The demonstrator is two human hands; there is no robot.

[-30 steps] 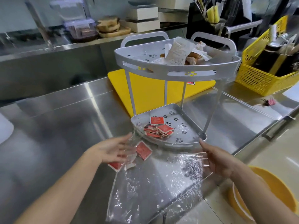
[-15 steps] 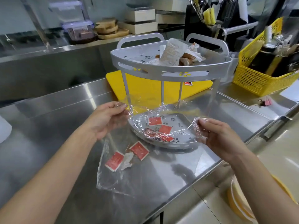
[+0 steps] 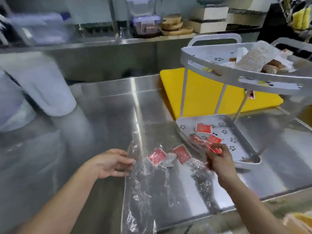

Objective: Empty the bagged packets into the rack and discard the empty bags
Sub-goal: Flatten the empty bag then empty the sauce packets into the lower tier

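1. My left hand (image 3: 114, 163) pinches the clear bag (image 3: 162, 188) edge on the table (image 3: 101, 102).
2. My right hand (image 3: 218, 159) grips its right edge beside the rack (image 3: 236, 132).
3. Two red packets (image 3: 157, 156) lie inside the bag.

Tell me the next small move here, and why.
Probably lift the clear bag by the edges that the left hand and right hand grip, and tip it toward the rack's lower tray. Two red packets still appear to sit inside it, beside the tray, not in it.
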